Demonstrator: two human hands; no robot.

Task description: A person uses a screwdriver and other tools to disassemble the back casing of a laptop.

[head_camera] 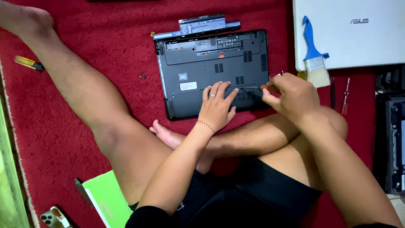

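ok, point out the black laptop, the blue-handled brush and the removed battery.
black laptop [198, 67]: head view, on its upturned base panel.
blue-handled brush [310, 42]: head view, on the blue handle.
removed battery [202, 25]: head view, mid-length of its casing.

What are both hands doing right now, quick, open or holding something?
Left hand: open, fingers spread flat on the upturned black laptop.
Right hand: closed around a thin screwdriver, its tip at the laptop's near edge.
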